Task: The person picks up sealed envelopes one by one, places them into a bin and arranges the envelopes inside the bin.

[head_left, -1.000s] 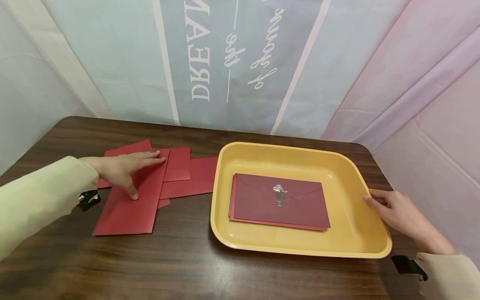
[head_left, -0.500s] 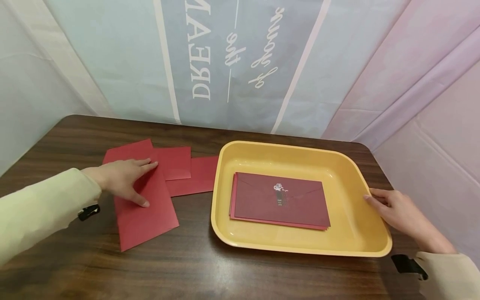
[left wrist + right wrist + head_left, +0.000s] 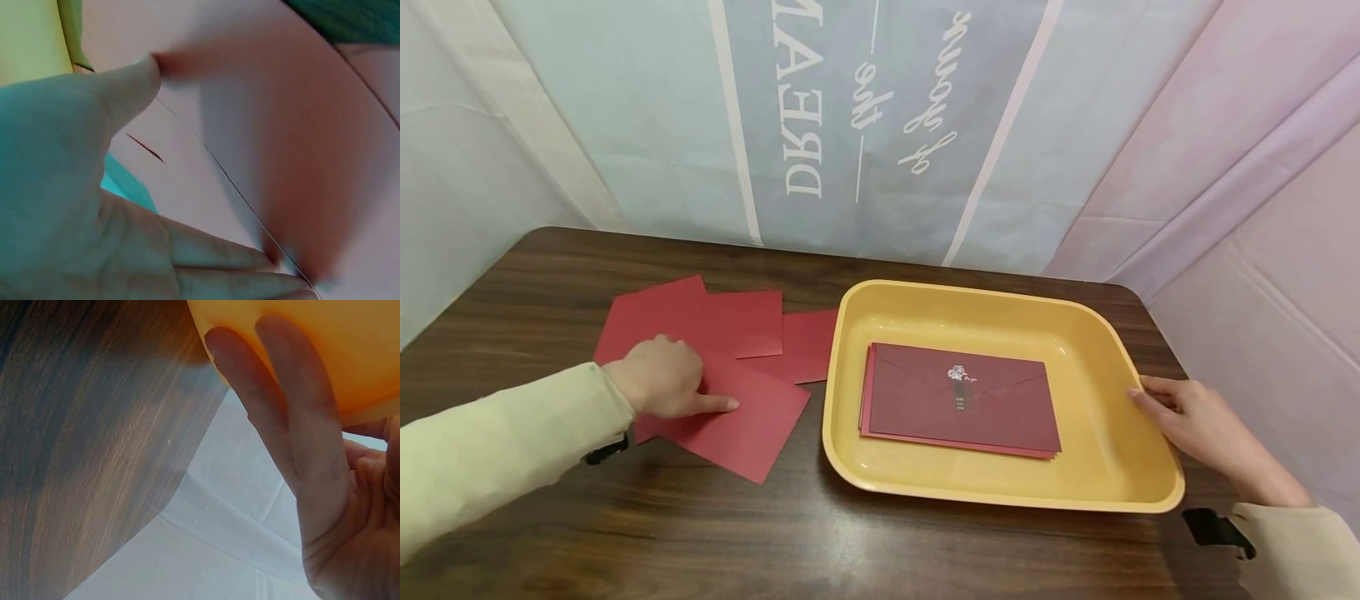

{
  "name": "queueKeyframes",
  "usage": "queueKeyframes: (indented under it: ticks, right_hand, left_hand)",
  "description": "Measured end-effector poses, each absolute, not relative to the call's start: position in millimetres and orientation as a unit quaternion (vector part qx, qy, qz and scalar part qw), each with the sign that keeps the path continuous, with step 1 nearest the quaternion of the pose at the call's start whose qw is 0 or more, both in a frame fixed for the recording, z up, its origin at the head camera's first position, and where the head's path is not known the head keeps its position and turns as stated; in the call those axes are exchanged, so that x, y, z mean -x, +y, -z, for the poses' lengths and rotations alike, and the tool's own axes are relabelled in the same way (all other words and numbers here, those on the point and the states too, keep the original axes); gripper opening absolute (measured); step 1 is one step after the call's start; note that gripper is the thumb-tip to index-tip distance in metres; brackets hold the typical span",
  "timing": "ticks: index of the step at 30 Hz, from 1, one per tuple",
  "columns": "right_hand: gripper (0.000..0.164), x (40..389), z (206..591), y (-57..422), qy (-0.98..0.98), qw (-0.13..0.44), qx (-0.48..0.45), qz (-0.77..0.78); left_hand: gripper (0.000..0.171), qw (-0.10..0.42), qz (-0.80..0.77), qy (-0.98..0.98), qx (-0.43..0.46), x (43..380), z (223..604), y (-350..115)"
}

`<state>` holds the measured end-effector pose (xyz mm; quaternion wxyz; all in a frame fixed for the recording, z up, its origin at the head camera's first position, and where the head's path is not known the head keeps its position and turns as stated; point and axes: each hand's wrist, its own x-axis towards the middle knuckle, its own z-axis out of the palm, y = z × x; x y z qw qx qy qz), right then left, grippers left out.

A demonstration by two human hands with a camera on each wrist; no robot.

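My left hand (image 3: pixel 662 379) rests on the top red envelope (image 3: pixel 737 433), thumb stretched out across it. In the left wrist view, the thumb and straight fingers of the left hand (image 3: pixel 131 244) are spread apart and touch the envelope's surface (image 3: pixel 225 125). Other red envelopes (image 3: pixel 745 321) lie loosely overlapped beneath and behind it. My right hand (image 3: pixel 1198 429) grips the right rim of a yellow tray (image 3: pixel 1120 450), thumb over the edge. The right wrist view has its fingers (image 3: pixel 312 406) along the tray's outer wall. Inside the tray lies a stack of dark red envelopes (image 3: pixel 962 400), the top one printed.
Everything stands on a dark wood-grain table (image 3: pixel 715 533). A printed cloth backdrop (image 3: pixel 880 150) hangs behind its far edge, and pale cloth (image 3: pixel 1285 317) hangs to the right. One red envelope (image 3: pixel 812 346) reaches to the tray's left side.
The top red envelope has turned counterclockwise, its near end swinging right toward the tray. My left hand has moved slightly right and nearer with it. The right hand and tray have stayed put.
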<state>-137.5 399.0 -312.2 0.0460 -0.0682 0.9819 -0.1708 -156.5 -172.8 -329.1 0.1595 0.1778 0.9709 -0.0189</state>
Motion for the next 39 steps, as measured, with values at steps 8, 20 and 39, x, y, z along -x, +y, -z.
queueKeyframes:
  ticks: [8,20,39]
  right_hand:
    - [0.044,138,311,399,0.981,0.047,0.066,0.174]
    - [0.045,137,310,399,0.981,0.054,0.058,0.177]
    - [0.045,137,313,399,0.982,0.051,0.059,0.171]
  left_hand:
    - [0.059,0.158,0.014,0.977,-0.143,156,320,-175]
    - [0.114,0.19,-0.094,0.955,-0.208,169,327,-237]
    - [0.111,0.201,-0.116,0.957,-0.176,153,345,-240]
